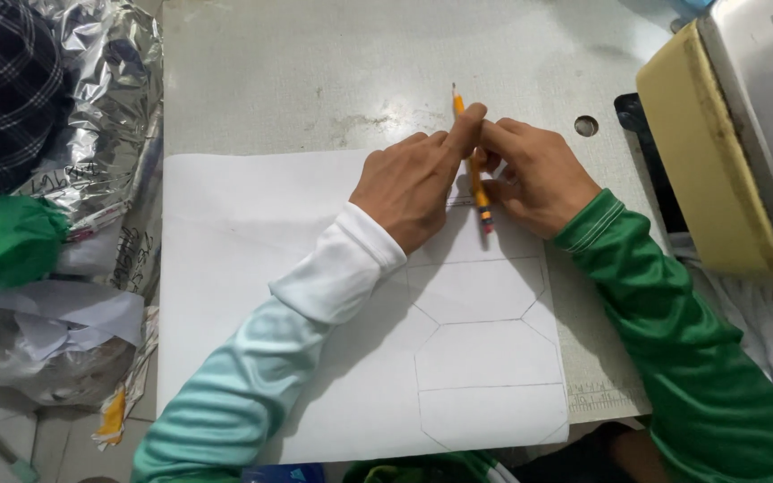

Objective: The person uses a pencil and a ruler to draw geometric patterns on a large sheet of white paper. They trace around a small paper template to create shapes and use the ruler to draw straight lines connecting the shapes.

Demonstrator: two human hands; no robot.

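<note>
Item: white paper sheet (252, 268), flat on a pale grey table (315, 80), its right half marked with pencilled lines forming hexagon-like panels (485, 291).

Item: orange pencil (474, 170), sharpened tip pointing away from the person, dark eraser end toward the person. It lay across the upper right part of the sheet, its tip reaching over the bare table beyond the paper's top edge.

Left hand (409, 188), white-cuffed sleeve fading to green: palm down on the paper, fingers closed onto the pencil's upper shaft (index finger stretched along it).

Right hand (534, 174), green sleeve: fingers curled around the pencil's middle from the right side, touching the left hand's fingertips.

Surroundings: crumpled silver foil (105, 98) and a dark checked cloth (2, 80) at the left edge; green fabric (2, 237) below them; a yellowish padded block (704, 152) at the right; a round hole (586, 125) in the table near the right hand; a printed ruler strip (601, 394) along the table's near right edge.
</note>
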